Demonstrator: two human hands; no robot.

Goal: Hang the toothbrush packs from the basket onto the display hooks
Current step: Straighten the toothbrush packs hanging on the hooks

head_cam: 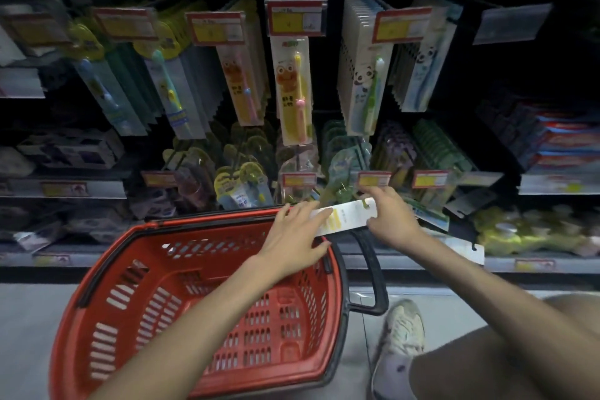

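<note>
A white toothbrush pack [345,217] with a yellow patch lies nearly level above the far rim of the red basket [107,312]. My left hand [297,234] holds its left end, thumb under and fingers over it. My right hand [391,216] pinches its right end near the hang hole, just below a lower display hook with a yellow price tag [374,178]. No other packs are visible inside the basket.
Upper hooks carry rows of children's toothbrush packs [293,88] under red-and-yellow price tags. Lower hooks hold darker packs [242,183]. The basket's black handle [373,273] folds right. My shoe [401,338] and knee are on the grey floor at right. Boxes fill the right shelf [565,146].
</note>
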